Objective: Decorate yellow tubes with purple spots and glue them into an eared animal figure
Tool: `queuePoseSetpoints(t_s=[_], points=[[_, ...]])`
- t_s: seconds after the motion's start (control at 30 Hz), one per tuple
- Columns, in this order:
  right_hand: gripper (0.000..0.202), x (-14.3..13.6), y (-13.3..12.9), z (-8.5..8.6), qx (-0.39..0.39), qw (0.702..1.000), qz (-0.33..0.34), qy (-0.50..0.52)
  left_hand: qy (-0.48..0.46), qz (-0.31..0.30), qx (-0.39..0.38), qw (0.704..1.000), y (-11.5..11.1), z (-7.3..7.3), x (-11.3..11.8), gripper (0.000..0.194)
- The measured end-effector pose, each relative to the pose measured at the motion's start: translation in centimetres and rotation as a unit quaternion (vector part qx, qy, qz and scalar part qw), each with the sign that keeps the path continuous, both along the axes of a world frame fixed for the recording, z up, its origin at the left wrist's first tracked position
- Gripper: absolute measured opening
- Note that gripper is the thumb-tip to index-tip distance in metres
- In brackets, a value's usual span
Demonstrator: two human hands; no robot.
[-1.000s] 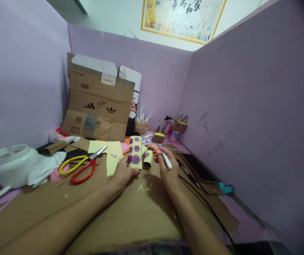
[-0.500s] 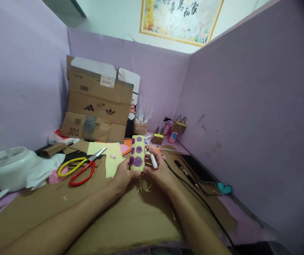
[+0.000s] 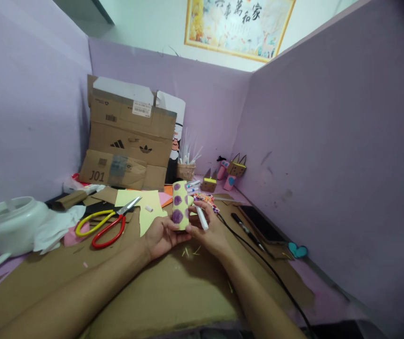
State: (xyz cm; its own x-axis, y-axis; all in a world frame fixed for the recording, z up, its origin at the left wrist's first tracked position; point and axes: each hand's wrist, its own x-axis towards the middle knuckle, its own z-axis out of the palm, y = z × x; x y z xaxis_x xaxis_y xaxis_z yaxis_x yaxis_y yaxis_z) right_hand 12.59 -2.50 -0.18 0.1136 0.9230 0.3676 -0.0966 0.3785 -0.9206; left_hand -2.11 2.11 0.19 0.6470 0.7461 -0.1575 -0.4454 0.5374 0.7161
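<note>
- Yellow tube [image 3: 179, 205], marked with purple spots [image 3: 177, 216] in columns: held upright near the centre of the view, between both hands. All clock positions below are read from it.
- Left hand [image 3: 161, 238], at 7 o'clock: thumb and fingers clamped on the lower end of the tube.
- Right hand [image 3: 207, 230], at 4 o'clock: fingers closed around a white marker [image 3: 202, 217], while the thumb meets the tube's lower right edge.
- White marker: slanted, its lower end directed towards 5 o'clock; which end bears the tip cannot be made out.
- Yellow paper [image 3: 145, 221], at 9 o'clock: lying flat just beside the left hand, with a small pale cylinder [image 3: 148, 208] on it.
- Scissors [image 3: 120, 214], at 9 o'clock: one handle yellow, the other red; blades lying over the paper.
- White pot [image 3: 14, 226], at 9 o'clock and well apart: upright, beside crumpled white tissue [image 3: 60, 226].
- Cardboard box [image 3: 131, 146], between 10 and 11 o'clock: opened out and standing before the lilac partition [image 3: 209, 94].
- Basket [image 3: 186, 171], at 12 o'clock: filled with pens and clear sticks.
- Eared cardboard head [image 3: 209, 184], at 2 o'clock: small, with two points.
- Dark flat device [image 3: 263, 223], at 3 o'clock: near a black pen [image 3: 247, 232].
- Cardboard sheet [image 3: 145, 296], at 6 o'clock: spread over the table [image 3: 324, 292], bearing thin yellow scraps [image 3: 186, 253].
</note>
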Motion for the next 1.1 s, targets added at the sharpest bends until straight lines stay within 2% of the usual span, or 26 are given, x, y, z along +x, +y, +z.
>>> queuePoseSetpoints(t_s=[0.13,0.37,0.47,0.57,0.67,0.77,0.87,0.93,1.03,1.1], points=[[0.063,-0.1,-0.2,0.2,-0.007,1.000,0.023,0.008,0.008,-0.024,-0.023,0.999,0.3,0.1,-0.4,0.039],[0.066,0.4,0.4,-0.1,0.007,0.995,-0.006,0.097,0.027,-0.118,0.028,0.992,0.2,0.0,-0.5,0.032],[0.067,0.3,0.0,0.4,-0.001,0.992,0.037,0.117,0.055,-0.173,0.030,0.983,-0.1,-0.1,-0.2,0.034],[0.061,0.1,-0.5,1.1,-0.011,0.990,0.086,0.113,0.071,-0.181,0.033,0.980,-0.4,-0.1,-0.1,0.032],[0.048,0.1,-0.6,1.2,-0.006,0.990,0.065,0.122,0.076,-0.152,0.055,0.984,-0.7,0.2,0.0,0.034],[0.039,0.3,-0.1,0.9,0.002,0.988,0.011,0.155,0.102,-0.066,0.129,0.984,-1.2,0.6,0.1,0.042],[0.035,0.2,0.5,0.4,-0.002,0.983,-0.002,0.184,0.182,0.027,0.224,0.957,-1.7,0.8,0.5,0.048],[0.034,-0.1,0.7,0.1,-0.001,0.981,-0.012,0.194,0.238,0.065,0.261,0.933,-1.9,0.9,0.8,0.041],[0.033,-0.7,0.9,-0.3,-0.007,0.977,-0.024,0.212,0.294,0.106,0.284,0.906,-2.2,0.9,1.2,0.027],[0.033,-0.8,1.0,-0.4,-0.011,0.975,-0.012,0.221,0.305,0.113,0.283,0.902,-2.2,1.2,1.2,0.026]])
